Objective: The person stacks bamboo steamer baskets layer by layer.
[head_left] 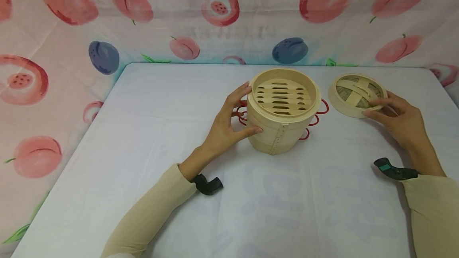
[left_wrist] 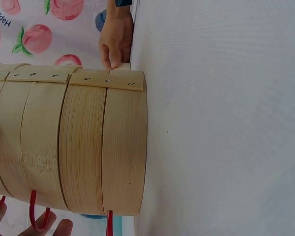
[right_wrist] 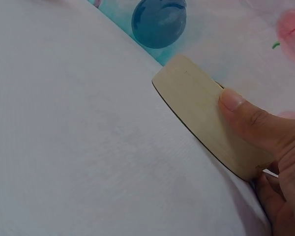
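Observation:
A round stacked bamboo steamer (head_left: 270, 136) stands upright on the table, its slatted top tier uncovered. Red loops (head_left: 324, 106) stick out from both its sides. My left hand (head_left: 229, 120) holds the steamer's left side, thumb at the front and fingers spread around the back; in the left wrist view its fingertips show beside the red loops. To the right lies the woven bamboo lid (head_left: 338, 102) on the table. My right hand (head_left: 403, 118) grips that lid by its near right edge; in the right wrist view the thumb (right_wrist: 233, 101) presses on the lid's rim.
A white cloth covers the table (head_left: 161, 130). Behind and to the left hangs a fruit-printed curtain (head_left: 251, 11), meeting the table's back edge. A dark wrist device (head_left: 208, 185) is on my left wrist and another dark device (head_left: 396, 170) on my right.

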The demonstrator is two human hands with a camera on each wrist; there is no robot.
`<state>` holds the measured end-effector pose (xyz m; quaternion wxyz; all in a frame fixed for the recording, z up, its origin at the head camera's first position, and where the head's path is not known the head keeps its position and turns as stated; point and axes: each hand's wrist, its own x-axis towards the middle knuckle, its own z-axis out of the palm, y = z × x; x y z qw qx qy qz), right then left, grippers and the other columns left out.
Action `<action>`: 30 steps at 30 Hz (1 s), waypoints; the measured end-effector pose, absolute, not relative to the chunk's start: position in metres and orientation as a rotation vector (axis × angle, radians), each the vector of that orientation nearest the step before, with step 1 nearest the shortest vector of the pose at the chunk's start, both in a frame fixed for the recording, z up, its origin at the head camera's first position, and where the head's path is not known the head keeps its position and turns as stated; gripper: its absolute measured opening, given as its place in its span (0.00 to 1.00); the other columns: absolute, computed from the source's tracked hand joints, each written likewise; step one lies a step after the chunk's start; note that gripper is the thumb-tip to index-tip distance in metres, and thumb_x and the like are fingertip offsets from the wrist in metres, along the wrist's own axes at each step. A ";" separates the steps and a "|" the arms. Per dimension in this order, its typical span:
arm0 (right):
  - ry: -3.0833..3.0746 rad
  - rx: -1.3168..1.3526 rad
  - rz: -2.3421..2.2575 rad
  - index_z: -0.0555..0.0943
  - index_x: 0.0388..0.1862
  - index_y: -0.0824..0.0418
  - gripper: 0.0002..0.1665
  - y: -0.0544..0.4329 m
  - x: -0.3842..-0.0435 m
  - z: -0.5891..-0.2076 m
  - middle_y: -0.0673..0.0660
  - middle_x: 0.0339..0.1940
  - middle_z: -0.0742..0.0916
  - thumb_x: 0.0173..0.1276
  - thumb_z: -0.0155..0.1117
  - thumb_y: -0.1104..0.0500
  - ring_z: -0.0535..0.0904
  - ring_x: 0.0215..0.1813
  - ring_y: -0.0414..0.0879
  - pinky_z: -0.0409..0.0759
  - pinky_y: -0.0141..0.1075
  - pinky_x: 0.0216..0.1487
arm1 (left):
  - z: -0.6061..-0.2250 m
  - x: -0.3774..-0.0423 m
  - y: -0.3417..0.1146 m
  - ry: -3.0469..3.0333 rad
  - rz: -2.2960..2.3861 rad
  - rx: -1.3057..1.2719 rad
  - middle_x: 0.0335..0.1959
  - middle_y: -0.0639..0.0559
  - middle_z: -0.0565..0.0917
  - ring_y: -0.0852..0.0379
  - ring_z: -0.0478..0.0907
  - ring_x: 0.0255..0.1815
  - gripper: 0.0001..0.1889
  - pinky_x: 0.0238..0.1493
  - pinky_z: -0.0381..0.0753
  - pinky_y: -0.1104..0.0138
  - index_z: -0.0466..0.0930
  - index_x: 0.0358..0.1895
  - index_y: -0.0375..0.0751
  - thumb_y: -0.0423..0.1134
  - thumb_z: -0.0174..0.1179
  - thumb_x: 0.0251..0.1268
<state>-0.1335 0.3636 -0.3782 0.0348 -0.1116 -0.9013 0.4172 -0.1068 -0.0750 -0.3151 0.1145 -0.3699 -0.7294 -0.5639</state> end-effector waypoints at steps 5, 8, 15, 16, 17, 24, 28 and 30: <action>-2.759 -0.359 1.266 0.77 0.57 0.53 0.26 0.364 -0.134 -0.380 0.43 0.76 0.57 0.63 0.66 0.44 0.52 0.75 0.51 0.56 0.46 0.70 | -0.315 -0.107 -0.075 -2.132 -1.657 -1.089 0.71 0.31 0.55 0.41 0.72 0.54 0.44 0.53 0.75 0.45 0.55 0.67 0.31 0.23 0.71 0.47; -2.757 -0.394 1.254 0.78 0.56 0.53 0.27 0.364 -0.135 -0.379 0.43 0.76 0.57 0.62 0.66 0.43 0.52 0.75 0.50 0.56 0.46 0.70 | -0.315 -0.107 -0.075 -2.128 -1.655 -1.092 0.71 0.31 0.55 0.41 0.71 0.55 0.44 0.52 0.75 0.44 0.55 0.67 0.30 0.23 0.71 0.46; -2.684 -0.415 1.262 0.79 0.54 0.56 0.24 0.361 -0.137 -0.372 0.44 0.75 0.60 0.63 0.67 0.46 0.53 0.74 0.43 0.63 0.32 0.65 | -0.315 -0.107 -0.075 -2.140 -1.651 -1.084 0.71 0.32 0.55 0.43 0.71 0.56 0.44 0.53 0.75 0.45 0.55 0.67 0.32 0.23 0.72 0.46; -2.667 -0.402 1.277 0.79 0.54 0.57 0.23 0.361 -0.138 -0.370 0.44 0.75 0.61 0.63 0.67 0.48 0.53 0.74 0.41 0.63 0.28 0.64 | -0.315 -0.107 -0.075 -2.142 -1.650 -1.083 0.71 0.33 0.55 0.44 0.71 0.56 0.44 0.53 0.75 0.45 0.55 0.67 0.32 0.22 0.72 0.46; -2.653 -0.388 1.292 0.79 0.54 0.57 0.23 0.361 -0.138 -0.368 0.43 0.74 0.61 0.63 0.67 0.49 0.54 0.74 0.40 0.63 0.24 0.62 | -0.315 -0.107 -0.075 -2.145 -1.649 -1.081 0.71 0.33 0.55 0.44 0.71 0.55 0.44 0.53 0.75 0.46 0.55 0.67 0.32 0.22 0.72 0.46; -2.574 -0.290 1.363 0.80 0.53 0.62 0.20 0.354 -0.137 -0.351 0.44 0.73 0.64 0.64 0.68 0.55 0.57 0.72 0.39 0.64 0.19 0.58 | -0.316 -0.107 -0.075 -2.130 -1.659 -1.094 0.71 0.32 0.55 0.44 0.71 0.57 0.44 0.53 0.74 0.46 0.55 0.68 0.32 0.22 0.71 0.46; -2.519 -0.224 1.389 0.80 0.51 0.65 0.19 0.347 -0.136 -0.339 0.47 0.72 0.67 0.64 0.68 0.59 0.61 0.70 0.39 0.66 0.20 0.57 | -0.315 -0.107 -0.075 -2.132 -1.652 -1.089 0.71 0.32 0.55 0.44 0.71 0.56 0.44 0.53 0.74 0.45 0.55 0.67 0.31 0.22 0.72 0.46; -2.496 -0.196 1.389 0.80 0.50 0.66 0.18 0.343 -0.135 -0.333 0.49 0.71 0.69 0.63 0.68 0.61 0.64 0.68 0.39 0.66 0.20 0.57 | -0.315 -0.107 -0.075 -2.136 -1.651 -1.085 0.71 0.32 0.55 0.44 0.71 0.56 0.44 0.53 0.74 0.45 0.55 0.67 0.31 0.23 0.72 0.46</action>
